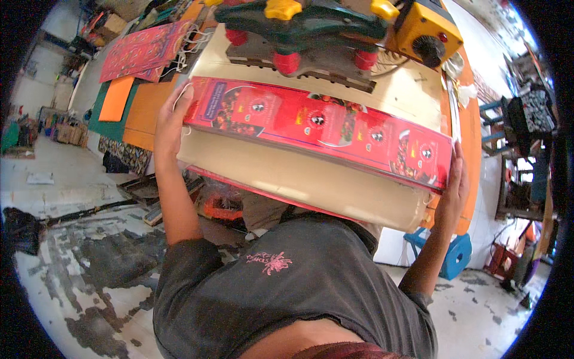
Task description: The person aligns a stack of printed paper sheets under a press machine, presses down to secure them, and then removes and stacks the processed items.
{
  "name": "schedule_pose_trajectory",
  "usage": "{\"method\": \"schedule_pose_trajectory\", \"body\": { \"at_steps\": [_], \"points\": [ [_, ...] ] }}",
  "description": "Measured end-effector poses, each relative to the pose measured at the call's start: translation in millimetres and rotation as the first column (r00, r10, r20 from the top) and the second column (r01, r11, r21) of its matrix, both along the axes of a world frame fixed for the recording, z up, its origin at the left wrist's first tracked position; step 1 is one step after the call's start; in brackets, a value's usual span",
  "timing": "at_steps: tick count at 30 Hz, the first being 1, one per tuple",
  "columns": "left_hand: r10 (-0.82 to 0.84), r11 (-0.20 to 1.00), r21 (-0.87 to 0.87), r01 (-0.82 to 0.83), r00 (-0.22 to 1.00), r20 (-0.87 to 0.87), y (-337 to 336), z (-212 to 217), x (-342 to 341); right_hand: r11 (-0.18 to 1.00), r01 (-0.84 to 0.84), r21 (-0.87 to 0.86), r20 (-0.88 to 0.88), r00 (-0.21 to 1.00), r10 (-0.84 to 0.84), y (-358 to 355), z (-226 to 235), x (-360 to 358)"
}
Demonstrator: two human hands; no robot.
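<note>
A thick stack of long red printed sheets [287, 119] lies crosswise in front of me, over a cream-coloured board surface [269, 164]. Round its left end closes my left hand [173, 116], thumb near the top sheet and a loop of white cord beside it. At the far end, my right hand [456, 176] grips the right short edge, its fingers partly hidden. Another thin red edge [257, 192] shows along the near side of the cream surface, close to my shirt.
Beyond the stack stands a dark green machine [305, 27] with yellow knobs and red cylindrical parts. A yellow control box [427, 36] with a black dial sits at its right. More red printed sheets with white cords [140, 51] and an orange sheet [116, 99] lie at the left.
</note>
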State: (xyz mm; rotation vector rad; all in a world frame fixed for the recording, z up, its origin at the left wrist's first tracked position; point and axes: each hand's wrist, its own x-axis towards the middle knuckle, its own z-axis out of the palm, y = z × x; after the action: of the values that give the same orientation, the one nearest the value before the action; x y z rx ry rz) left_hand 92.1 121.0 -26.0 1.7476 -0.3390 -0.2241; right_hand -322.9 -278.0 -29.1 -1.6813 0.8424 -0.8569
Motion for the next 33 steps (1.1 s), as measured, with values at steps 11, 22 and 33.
{"method": "schedule_pose_trajectory", "body": {
  "at_steps": [11, 22, 33],
  "points": [
    [0.358, 0.701, -0.483, -0.525, 0.845, -0.399, 96, -70, 197, 0.935, 0.319, -0.153, 0.13, 0.945, -0.301, -12, -44, -58],
    [0.437, 0.624, -0.326, -0.71, 0.663, -0.608, 94, -81, 327, 0.937, 0.341, -0.073, 0.126, 0.935, -0.33, 1, -44, -57],
    [0.389, 0.745, -0.348, -0.57, 0.794, -0.467, 128, -63, 344, 0.964, 0.264, -0.028, 0.168, 0.952, -0.256, -4, -49, -47]
  ]
}}
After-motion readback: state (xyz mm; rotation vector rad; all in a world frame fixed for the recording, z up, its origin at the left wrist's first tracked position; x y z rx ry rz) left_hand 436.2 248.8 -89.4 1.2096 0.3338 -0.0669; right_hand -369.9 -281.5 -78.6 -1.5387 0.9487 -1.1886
